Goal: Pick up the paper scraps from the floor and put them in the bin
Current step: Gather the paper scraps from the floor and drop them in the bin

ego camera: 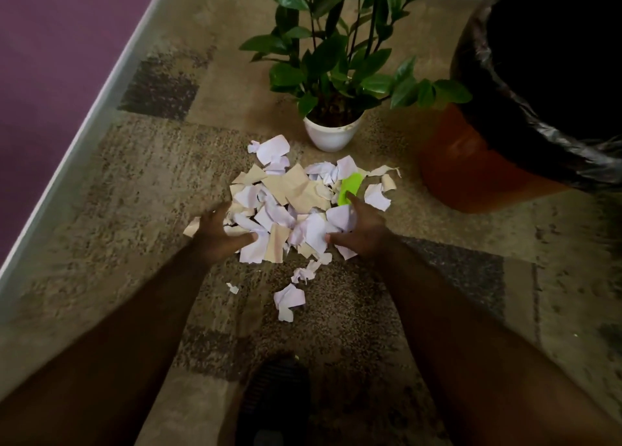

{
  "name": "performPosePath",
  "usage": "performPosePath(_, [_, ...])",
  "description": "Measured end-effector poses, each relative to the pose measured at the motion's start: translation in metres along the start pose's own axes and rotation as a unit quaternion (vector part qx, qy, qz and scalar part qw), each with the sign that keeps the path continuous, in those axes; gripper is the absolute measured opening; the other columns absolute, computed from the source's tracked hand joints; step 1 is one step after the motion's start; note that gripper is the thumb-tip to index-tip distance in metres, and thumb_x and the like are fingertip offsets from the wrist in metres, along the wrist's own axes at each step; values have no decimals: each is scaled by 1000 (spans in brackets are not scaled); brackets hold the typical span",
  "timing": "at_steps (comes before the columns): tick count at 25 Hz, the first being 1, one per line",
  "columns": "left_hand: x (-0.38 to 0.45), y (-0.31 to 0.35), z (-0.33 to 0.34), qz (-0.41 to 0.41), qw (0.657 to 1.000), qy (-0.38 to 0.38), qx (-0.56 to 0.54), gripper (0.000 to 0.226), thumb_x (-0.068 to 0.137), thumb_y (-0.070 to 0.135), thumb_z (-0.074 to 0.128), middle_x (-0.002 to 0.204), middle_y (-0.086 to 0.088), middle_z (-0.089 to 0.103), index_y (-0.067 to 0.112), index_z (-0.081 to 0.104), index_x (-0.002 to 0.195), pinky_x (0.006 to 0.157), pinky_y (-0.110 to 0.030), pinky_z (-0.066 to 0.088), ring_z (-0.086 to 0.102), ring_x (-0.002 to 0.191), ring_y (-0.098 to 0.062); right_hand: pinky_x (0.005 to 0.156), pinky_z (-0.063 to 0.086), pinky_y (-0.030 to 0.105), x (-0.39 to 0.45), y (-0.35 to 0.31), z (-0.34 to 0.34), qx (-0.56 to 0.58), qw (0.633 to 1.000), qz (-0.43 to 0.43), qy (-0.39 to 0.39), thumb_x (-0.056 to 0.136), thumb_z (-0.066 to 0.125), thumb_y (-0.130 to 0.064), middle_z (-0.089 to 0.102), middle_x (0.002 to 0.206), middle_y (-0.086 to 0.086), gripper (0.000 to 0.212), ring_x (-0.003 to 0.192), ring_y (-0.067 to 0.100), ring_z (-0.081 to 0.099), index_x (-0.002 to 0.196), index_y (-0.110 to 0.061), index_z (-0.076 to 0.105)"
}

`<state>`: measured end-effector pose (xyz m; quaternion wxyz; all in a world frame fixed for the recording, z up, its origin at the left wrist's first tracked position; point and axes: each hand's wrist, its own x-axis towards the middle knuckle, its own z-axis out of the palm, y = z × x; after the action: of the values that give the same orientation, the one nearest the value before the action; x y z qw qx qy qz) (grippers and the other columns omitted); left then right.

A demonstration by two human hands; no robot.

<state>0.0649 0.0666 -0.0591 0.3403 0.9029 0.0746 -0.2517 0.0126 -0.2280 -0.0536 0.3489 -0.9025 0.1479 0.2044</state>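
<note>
A heap of torn white and beige paper scraps (296,193) lies on the patterned carpet, with one bright green scrap (350,186) on its right side. My left hand (218,233) curls round the heap's left edge and my right hand (360,226) curls round its right edge, both with fingers dug into the scraps. Loose white scraps (289,299) lie apart, nearer to me. The bin (471,162) is orange with a black liner (525,122) and stands at the right, its dark mouth open.
A potted plant in a white pot (331,135) stands just behind the heap, left of the bin. A purple wall with a pale skirting board (84,135) runs along the left. My dark shoe (272,402) is on the carpet below the scraps.
</note>
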Motion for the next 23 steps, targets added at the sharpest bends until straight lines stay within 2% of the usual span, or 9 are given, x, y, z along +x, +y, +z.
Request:
performPosePath(2, [-2, 7, 10, 18, 1000, -6, 24, 95, 59, 47, 86, 147, -10, 36, 27, 39, 139, 109, -44, 40, 39, 135, -26, 115, 31, 36, 3, -15, 8, -20, 998, -25, -48, 65, 82, -53, 37, 151, 11, 109, 138, 27, 37, 152, -25, 24])
performPosePath(4, [-7, 10, 18, 25, 993, -16, 118, 96, 58, 56, 82, 144, -13, 33, 34, 35, 139, 107, -41, 40, 38, 133, -31, 113, 34, 40, -3, -27, 20, -47, 994, -51, -82, 67, 81, -51, 38, 149, 12, 101, 135, 30, 38, 150, -30, 28])
performPosePath(7, [-20, 8, 30, 42, 968, -39, 244, 94, 62, 60, 77, 141, -18, 37, 27, 37, 140, 106, -39, 37, 38, 132, -36, 113, 34, 40, -21, -32, 40, -131, 983, -94, -89, 76, 76, -42, 35, 149, 12, 78, 134, 31, 36, 144, -34, 39])
performPosePath(9, [-30, 4, 36, 113, 960, -20, 255, 65, 66, 49, 72, 120, -18, 53, 17, 58, 121, 92, -39, 45, 52, 114, -37, 112, 34, 39, -32, -32, 49, -142, 980, -106, -86, 81, 72, -35, 35, 149, 9, 62, 135, 30, 35, 139, -34, 47])
performPosePath(11, [-39, 0, 37, 167, 955, -15, 245, 41, 73, 39, 57, 100, -17, 60, 7, 66, 97, 77, -38, 46, 57, 96, -36, 109, 37, 36, -40, -32, 54, -141, 979, -115, -92, 87, 65, -28, 39, 144, 8, 46, 132, 29, 39, 132, -28, 56])
performPosePath(14, [-48, -4, 33, 198, 956, -16, 218, 36, 77, 31, 47, 93, -18, 66, 3, 69, 85, 76, -32, 43, 59, 90, -28, 109, 36, 34, -46, -29, 56, -147, 977, -111, -104, 90, 58, -22, 43, 143, 11, 38, 131, 29, 42, 128, -18, 61])
performPosePath(16, [-51, -3, 33, 188, 959, -8, 210, 39, 80, 28, 44, 89, -21, 68, -2, 69, 80, 77, -32, 44, 65, 85, -31, 106, 37, 32, -49, -28, 55, -158, 978, -89, -107, 90, 57, -21, 48, 140, 10, 36, 128, 29, 45, 126, -16, 62])
performPosePath(19, [-52, 2, 28, 136, 959, -14, 246, 20, 87, 11, 57, 111, -17, 66, 3, 71, 97, 93, -33, 43, 61, 106, -33, 100, 43, 31, -51, -28, 49, -145, 982, -57, -108, 92, 56, -19, 57, 129, 12, 31, 120, 29, 53, 120, -15, 66])
performPosePath(23, [-58, 16, 14, 95, 958, 2, 272, 20, 86, 9, 62, 116, -15, 64, 7, 71, 104, 95, -32, 40, 57, 110, -30, 97, 48, 28, -53, -32, 20, -119, 983, -52, -132, 92, 57, -16, 67, 122, 12, 28, 113, 26, 61, 117, -15, 69])
